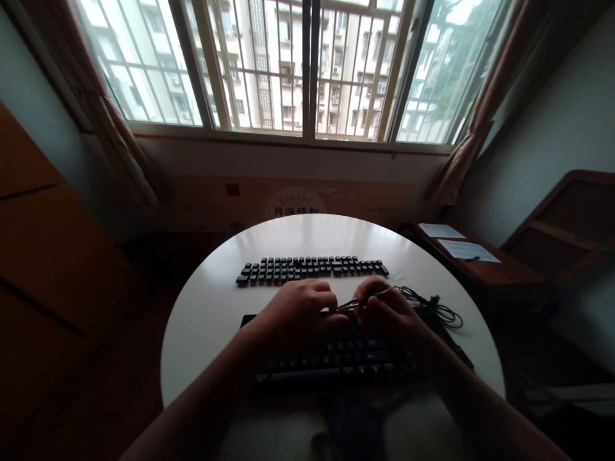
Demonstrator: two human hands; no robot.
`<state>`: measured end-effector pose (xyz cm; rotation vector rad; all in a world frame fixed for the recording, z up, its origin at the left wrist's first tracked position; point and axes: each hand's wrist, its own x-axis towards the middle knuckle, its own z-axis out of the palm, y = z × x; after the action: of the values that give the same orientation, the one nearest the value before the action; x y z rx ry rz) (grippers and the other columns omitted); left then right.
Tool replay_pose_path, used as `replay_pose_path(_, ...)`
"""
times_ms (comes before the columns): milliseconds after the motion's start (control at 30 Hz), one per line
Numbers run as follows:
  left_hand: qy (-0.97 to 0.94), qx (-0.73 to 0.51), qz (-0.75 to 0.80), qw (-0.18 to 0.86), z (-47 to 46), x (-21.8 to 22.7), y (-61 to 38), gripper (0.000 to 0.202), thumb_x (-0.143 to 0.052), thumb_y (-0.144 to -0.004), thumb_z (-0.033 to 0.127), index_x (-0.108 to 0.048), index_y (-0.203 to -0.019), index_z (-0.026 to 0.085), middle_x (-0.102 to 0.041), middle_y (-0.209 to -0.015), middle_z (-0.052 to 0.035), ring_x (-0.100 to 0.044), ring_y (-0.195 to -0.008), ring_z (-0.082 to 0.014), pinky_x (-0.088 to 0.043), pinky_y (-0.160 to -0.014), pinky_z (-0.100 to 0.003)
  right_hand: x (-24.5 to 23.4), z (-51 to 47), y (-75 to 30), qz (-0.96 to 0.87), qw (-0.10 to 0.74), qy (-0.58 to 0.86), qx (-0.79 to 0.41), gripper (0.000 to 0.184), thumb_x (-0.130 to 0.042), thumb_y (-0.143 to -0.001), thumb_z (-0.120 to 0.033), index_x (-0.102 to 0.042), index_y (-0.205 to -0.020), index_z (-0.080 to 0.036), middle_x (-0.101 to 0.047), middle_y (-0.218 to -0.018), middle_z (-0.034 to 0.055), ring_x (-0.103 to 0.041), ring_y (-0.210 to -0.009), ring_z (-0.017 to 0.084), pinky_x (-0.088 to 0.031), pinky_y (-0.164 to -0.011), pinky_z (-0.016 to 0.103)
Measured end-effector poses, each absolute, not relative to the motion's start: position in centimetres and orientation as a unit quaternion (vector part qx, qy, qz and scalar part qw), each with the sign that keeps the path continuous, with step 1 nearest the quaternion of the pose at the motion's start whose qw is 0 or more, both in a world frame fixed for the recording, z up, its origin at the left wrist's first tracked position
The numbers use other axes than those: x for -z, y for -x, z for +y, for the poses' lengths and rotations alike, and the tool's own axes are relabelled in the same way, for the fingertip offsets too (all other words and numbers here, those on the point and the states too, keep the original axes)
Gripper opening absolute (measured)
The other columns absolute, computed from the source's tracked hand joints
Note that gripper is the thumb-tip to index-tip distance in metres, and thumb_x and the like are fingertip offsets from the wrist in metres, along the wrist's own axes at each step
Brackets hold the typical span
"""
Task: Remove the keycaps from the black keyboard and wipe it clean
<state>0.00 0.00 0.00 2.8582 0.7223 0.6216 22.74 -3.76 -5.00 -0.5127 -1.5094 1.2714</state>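
With left hand (298,308) and right hand (393,315) we are pinching a thin wire tool (356,303) by its ends; likely light, springy.

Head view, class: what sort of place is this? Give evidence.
Probably a room in a flat: a round white table bearing a keyboard, beside a barred window with curtains, apartment blocks outside.

- Barred window (307,64), apartment blocks (269,57) beyond
- Curtain (122,137) at left, curtain (464,144) at right
- Two paper sheets (468,250) on a wooden side table (509,276)
- Printed cardboard (295,206) under the sill
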Motion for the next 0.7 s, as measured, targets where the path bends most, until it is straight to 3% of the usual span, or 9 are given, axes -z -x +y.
replay_pose_path(100,-0.942,-0.201,0.262,0.068,0.6,-0.4,0.6,0.041,-0.046,-0.098,0.049,-0.067,-0.08,0.019,-0.068,-0.082,-0.0031,-0.061,-0.072,-0.0162,-0.039,-0.064,-0.026,5.1,-3.9,-22.6,-0.647,0.492,0.245,-0.529,0.022,-0.059,-0.097,-0.041,-0.057,-0.097,-0.019,-0.056,-0.074,-0.0007,-0.053,-0.059,0.01,-0.044,-0.051,0.021)
replay_pose_path(233,-0.931,-0.162,0.323,0.042,1.4,-0.1,1.0,0.057,-0.03,-0.103,0.048,-0.062,-0.068,0.017,-0.065,-0.071,-0.0038,-0.057,-0.063,-0.0155,-0.035,-0.059,-0.026,5.5,-4.1,-21.8,-0.711,0.411,0.311,-0.479,0.023,-0.055,-0.098,-0.042,-0.056,-0.097,-0.019,-0.049,-0.073,-0.0021,-0.045,-0.061,0.011,-0.039,-0.056,0.023)
replay_pose_path(367,-0.935,-0.083,0.344,0.04,1.7,0.7,0.8,0.046,-0.04,-0.101,0.04,-0.066,-0.069,0.018,-0.071,-0.074,-0.0048,-0.061,-0.069,-0.0188,-0.037,-0.061,-0.028,5.7,-4.2,-20.9,-0.76,0.367,0.347,-0.408,0.026,-0.052,-0.099,-0.044,-0.056,-0.094,-0.018,-0.046,-0.07,-0.0024,-0.041,-0.064,0.012,-0.036,-0.06,0.025)
replay_pose_path(700,-0.937,-0.059,0.335,0.073,2.0,1.4,0.3,0.031,-0.054,-0.092,0.032,-0.063,-0.066,0.018,-0.068,-0.073,-0.0036,-0.06,-0.067,-0.0174,-0.036,-0.059,-0.027,6.4,-3.8,-20.5,-0.751,0.384,0.363,-0.396,0.028,-0.048,-0.098,-0.043,-0.053,-0.086,-0.018,-0.049,-0.072,-0.0011,-0.043,-0.065,0.013,-0.036,-0.06,0.025)
